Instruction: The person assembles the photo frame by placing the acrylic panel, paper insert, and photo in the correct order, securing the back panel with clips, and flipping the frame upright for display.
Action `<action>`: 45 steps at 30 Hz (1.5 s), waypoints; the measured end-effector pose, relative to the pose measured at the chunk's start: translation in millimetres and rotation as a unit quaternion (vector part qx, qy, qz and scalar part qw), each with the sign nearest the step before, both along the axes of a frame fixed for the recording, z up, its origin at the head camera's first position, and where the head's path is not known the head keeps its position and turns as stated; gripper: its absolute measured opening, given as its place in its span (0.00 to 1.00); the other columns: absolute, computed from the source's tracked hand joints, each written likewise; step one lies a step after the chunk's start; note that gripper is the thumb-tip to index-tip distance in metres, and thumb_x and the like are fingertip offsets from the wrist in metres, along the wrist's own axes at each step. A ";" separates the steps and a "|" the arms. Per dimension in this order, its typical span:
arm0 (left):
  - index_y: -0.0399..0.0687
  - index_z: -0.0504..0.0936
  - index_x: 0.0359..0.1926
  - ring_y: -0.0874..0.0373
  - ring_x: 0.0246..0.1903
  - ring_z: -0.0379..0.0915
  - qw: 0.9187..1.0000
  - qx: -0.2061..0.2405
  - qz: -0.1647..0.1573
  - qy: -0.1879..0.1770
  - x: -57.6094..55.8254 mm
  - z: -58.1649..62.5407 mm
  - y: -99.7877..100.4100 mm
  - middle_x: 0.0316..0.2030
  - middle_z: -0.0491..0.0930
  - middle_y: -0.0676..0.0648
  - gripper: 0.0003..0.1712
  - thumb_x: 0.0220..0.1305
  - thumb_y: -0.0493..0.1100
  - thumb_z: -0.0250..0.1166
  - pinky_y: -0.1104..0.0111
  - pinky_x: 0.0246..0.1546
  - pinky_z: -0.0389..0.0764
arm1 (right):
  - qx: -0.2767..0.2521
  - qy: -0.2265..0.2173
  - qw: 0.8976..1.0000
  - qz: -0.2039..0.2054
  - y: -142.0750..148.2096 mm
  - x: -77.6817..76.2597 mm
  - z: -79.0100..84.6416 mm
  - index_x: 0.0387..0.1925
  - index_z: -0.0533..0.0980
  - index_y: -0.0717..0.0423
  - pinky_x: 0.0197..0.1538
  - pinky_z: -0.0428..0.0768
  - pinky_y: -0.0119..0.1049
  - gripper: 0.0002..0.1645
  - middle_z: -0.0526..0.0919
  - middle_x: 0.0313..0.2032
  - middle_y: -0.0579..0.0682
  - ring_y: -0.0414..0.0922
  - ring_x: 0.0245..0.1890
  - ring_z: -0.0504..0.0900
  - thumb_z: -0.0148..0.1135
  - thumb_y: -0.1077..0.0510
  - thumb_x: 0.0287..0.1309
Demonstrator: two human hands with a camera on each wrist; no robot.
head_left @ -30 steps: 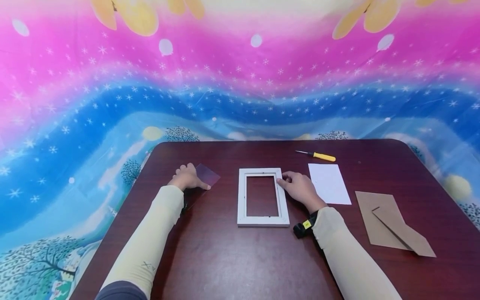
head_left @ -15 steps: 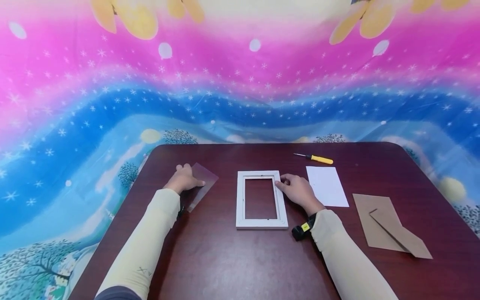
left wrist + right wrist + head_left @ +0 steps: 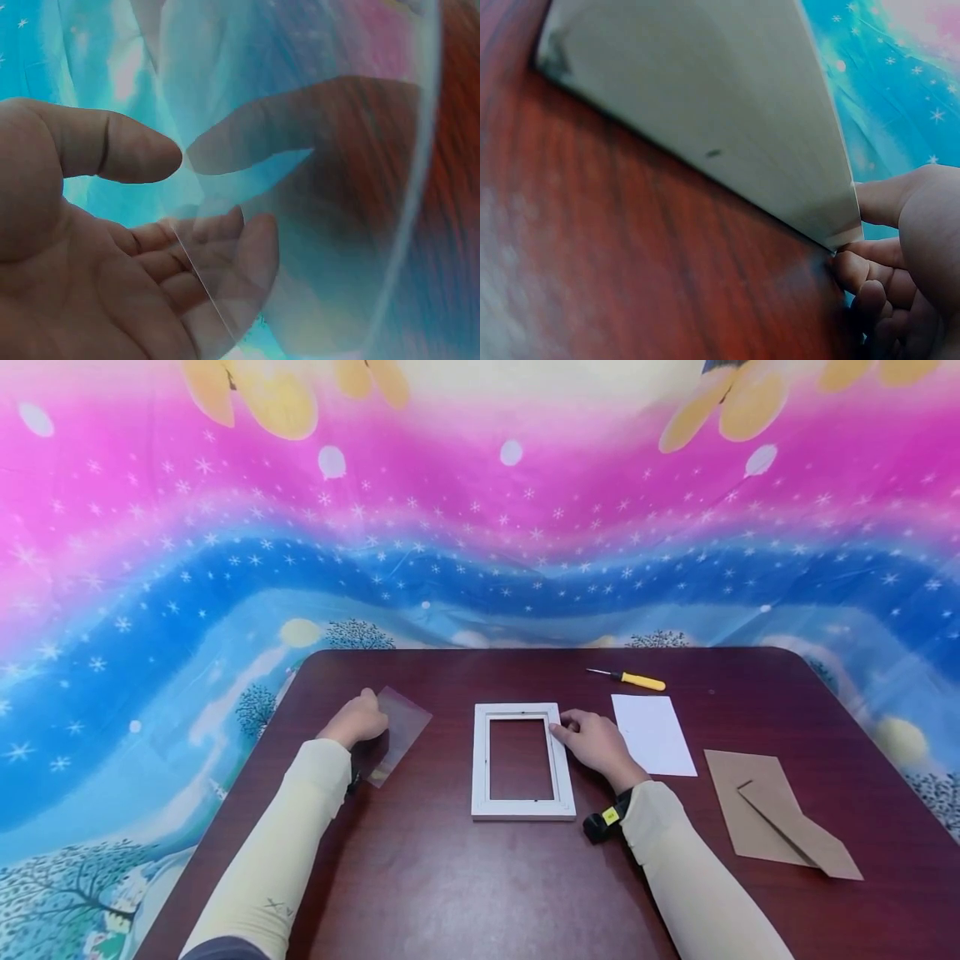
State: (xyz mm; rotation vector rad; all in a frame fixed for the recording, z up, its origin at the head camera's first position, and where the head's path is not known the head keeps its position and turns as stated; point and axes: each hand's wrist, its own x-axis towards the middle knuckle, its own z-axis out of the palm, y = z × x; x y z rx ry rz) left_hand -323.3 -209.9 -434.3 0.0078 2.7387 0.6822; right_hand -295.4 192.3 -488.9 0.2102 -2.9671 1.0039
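At the table's left, my left hand [image 3: 356,720] holds a clear sheet [image 3: 403,732] by its left edge. In the left wrist view, the thumb [image 3: 142,154] meets the sheet's face while the other fingers show through it from behind. A white picture frame [image 3: 522,810] with a bare opening lies flat in the middle. My right hand [image 3: 598,745] grips the right side of this frame near its upper corner. The right wrist view shows the thumb at the top edge and the curled fingers [image 3: 855,270] against the side wall.
Behind the right hand lies a white sheet of paper [image 3: 654,735]. A yellow-handled screwdriver [image 3: 642,681] is farther back. To the right rests a brown backing board [image 3: 738,810] with its stand leg folded out. A patterned cloth hangs behind the dark table [image 3: 480,885].
My left hand has shifted left and its thumb has drawn back toward the sheet's edge, so more of the clear sheet shows. The right hand stays at the frame.
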 end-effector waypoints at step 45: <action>0.26 0.57 0.62 0.49 0.39 0.75 0.939 0.331 0.036 -0.081 15.7 -15.1 -55.5 0.44 0.72 0.33 0.22 0.71 0.30 0.49 0.58 0.40 0.83 | -0.005 -0.006 1.000 0.001 1.6 0.8 2.7 0.59 0.75 0.57 0.32 0.71 0.42 0.32 0.79 0.28 0.46 0.45 0.27 0.75 0.58 0.39 0.65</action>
